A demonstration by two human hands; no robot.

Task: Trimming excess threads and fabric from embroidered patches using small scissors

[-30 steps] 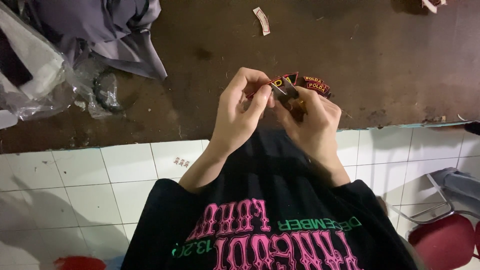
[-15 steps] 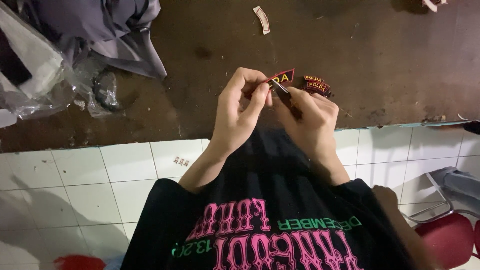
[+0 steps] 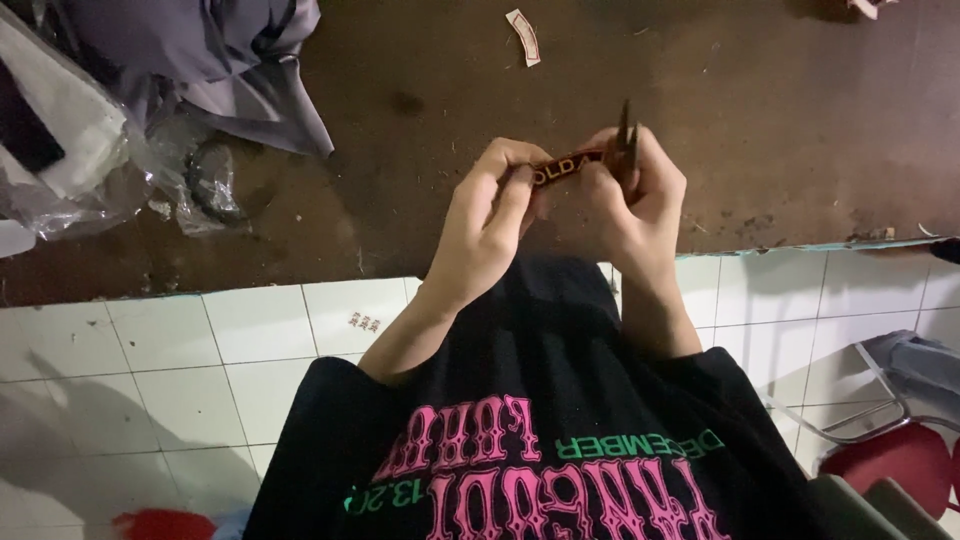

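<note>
A person in a black T-shirt with pink and green print holds a small dark red embroidered patch (image 3: 563,167) with yellow lettering above the near edge of a dark brown worktable (image 3: 420,80), both hands raised just in front of the chest. The left hand (image 3: 490,215) pinches the patch's left end between thumb and fingertips, while the right hand (image 3: 640,195) is closed around its right end and around a slim pair of metal snips (image 3: 626,135), whose points stand upright beside the patch. Whether the blades touch the cloth cannot be told from this view, and no cut threads are visible, so the trimming appears under way rather than finished. On the table's far side lies a small curved white cloth strip (image 3: 523,22); far left sit grey folded garments (image 3: 190,55) and clear plastic bags (image 3: 95,175). White floor tiles (image 3: 150,360) run along the near side, with a red stool (image 3: 900,465) at the near right.
</note>
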